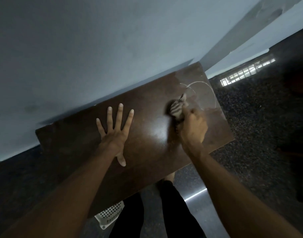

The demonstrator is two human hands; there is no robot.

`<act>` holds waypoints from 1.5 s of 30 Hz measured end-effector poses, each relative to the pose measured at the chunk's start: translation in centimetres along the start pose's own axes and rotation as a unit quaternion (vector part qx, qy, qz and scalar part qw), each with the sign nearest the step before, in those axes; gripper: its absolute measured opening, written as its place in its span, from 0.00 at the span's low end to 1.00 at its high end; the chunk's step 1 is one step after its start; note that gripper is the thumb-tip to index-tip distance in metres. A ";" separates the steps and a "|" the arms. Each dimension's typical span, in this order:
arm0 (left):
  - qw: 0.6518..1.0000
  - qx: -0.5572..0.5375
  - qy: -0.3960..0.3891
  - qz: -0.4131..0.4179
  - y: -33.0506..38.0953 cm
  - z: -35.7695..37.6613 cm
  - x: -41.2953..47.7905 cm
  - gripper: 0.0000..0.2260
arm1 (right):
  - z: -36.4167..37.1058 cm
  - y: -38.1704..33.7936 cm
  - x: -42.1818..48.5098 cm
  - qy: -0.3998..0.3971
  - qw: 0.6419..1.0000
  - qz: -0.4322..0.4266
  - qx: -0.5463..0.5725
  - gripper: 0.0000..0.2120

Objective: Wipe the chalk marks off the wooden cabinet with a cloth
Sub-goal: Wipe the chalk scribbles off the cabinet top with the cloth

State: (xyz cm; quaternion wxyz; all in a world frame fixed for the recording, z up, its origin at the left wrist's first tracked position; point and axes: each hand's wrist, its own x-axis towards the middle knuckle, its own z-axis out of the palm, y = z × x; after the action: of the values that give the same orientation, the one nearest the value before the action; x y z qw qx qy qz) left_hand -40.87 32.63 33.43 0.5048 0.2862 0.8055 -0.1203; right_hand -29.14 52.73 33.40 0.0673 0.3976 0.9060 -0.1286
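— While the left hand lies flat on the dark brown glossy wooden cabinet top, where is the cloth?

— On the right part of the top, under the right hand. It is a bunched grey-and-dark striped cloth, down on the wood just on the near side of the thin white curved chalk marks. Its far tip comes close to the nearest arc, but blur hides whether they touch.

— How do the hands hold?

— The left is palm down, four fingers straight and spread wide, the thumb pointing back toward the near edge. The right has its fingers curled round the cloth, gripping the bundle. Its knuckles are smeared, so single fingers cannot be told apart.

— And the chalk itself?

— A few arcs sit at the far right corner, with a pale dusty haze beside them. What figure they make is unclear.

— What is cut off or covered?

— Only the cabinet's top shows. Its far edge meets a pale blue-grey wall. A white plastic lattice basket shows just one corner from under the near edge. Legs in black trousers are partly covered by the top and by the right forearm. To the right lies dark speckled floor with a bright barred patch of light. A dark shape at the right border is too dim to name.
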 end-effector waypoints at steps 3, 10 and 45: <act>1.000 -0.001 -0.001 -0.004 0.0 -0.1 0.0 0.79 | 1.7 -1.8 -4.6 -0.036 0.997 -0.065 0.015 0.22; 1.000 -0.007 0.006 0.004 -0.3 0.0 0.1 0.80 | 2.1 0.8 -11.0 -0.109 0.985 -0.135 -0.024 0.24; 0.996 -0.054 0.037 -0.053 3.4 -0.4 -0.3 0.75 | -3.7 8.8 9.4 -0.072 0.971 -0.218 -0.068 0.21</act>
State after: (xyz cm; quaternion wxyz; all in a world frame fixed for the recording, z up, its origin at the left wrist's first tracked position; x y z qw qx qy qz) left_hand -39.09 35.42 34.23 0.4824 0.2198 0.8429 -0.0921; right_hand -29.08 66.19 33.29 0.1296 0.1751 0.9701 -0.1067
